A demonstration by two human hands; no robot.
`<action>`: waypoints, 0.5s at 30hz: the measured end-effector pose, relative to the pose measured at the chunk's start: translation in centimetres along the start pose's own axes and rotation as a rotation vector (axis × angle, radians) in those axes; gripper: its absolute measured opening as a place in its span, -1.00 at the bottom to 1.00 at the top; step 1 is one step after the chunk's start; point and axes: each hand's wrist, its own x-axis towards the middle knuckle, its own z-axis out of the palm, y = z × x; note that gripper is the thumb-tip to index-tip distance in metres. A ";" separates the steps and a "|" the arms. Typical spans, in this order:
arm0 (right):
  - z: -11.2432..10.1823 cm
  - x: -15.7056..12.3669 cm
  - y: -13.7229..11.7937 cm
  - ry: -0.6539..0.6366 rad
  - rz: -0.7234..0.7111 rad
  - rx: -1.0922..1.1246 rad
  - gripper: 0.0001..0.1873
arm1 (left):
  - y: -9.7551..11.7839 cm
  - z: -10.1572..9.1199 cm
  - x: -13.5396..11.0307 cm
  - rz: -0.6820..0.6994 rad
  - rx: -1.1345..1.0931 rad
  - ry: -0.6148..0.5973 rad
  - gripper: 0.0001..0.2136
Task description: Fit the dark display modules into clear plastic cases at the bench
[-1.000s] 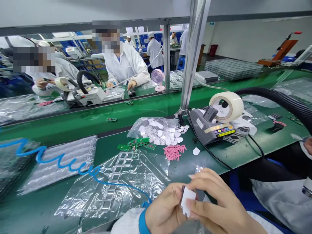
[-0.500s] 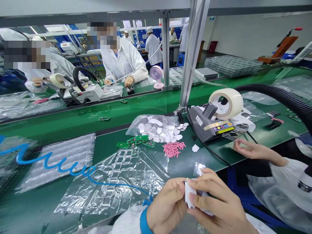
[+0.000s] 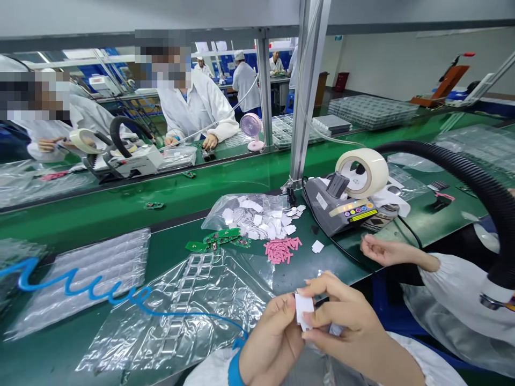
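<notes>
Close to my body, both hands grip one small white rectangular piece (image 3: 304,310); what lies behind it is mostly hidden. My left hand (image 3: 270,339) pinches its left edge between thumb and fingers, and a blue wrist strap (image 3: 235,369) circles that wrist. The fingers of my right hand (image 3: 349,321) close on its right side and top. Past my hands lie a heap of pink strips (image 3: 281,250), a single white square (image 3: 317,246), several green circuit boards (image 3: 221,237) and a clear bag of white pieces (image 3: 257,214).
A co-worker's hand (image 3: 382,250) is at the right, beside the tape dispenser (image 3: 341,206) with its tape roll (image 3: 364,174). Clear plastic sheeting (image 3: 161,321) and a blister tray (image 3: 88,273) lie left, crossed by a blue coiled cord (image 3: 96,289). A metal post (image 3: 303,102) rises ahead.
The view has shifted slightly. The white piece stays between both hands, its face turned a little more towards me. The co-worker's hand has moved a little at the dispenser.
</notes>
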 end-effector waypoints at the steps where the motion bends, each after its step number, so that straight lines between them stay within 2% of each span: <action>1: 0.0 0.1 0.1 -0.010 0.021 0.014 -0.91 | -0.1 0.0 0.1 -0.003 -0.013 0.015 -0.76; 4: 0.2 0.2 0.5 -0.033 0.076 0.067 -0.90 | -0.3 -0.2 0.2 -0.033 -0.038 0.051 -0.73; 8: 0.5 0.0 1.4 -0.034 0.059 0.050 -0.88 | -0.7 -0.9 0.4 -0.086 -0.083 0.090 -0.70; 12: 0.8 -0.3 1.5 -0.055 0.058 0.071 -0.92 | -1.0 -1.5 1.0 -0.120 -0.117 0.075 -0.73; 15: 0.4 -0.6 0.9 -0.064 0.041 -0.017 -0.94 | -0.8 -1.6 1.3 -0.116 -0.107 0.062 -0.77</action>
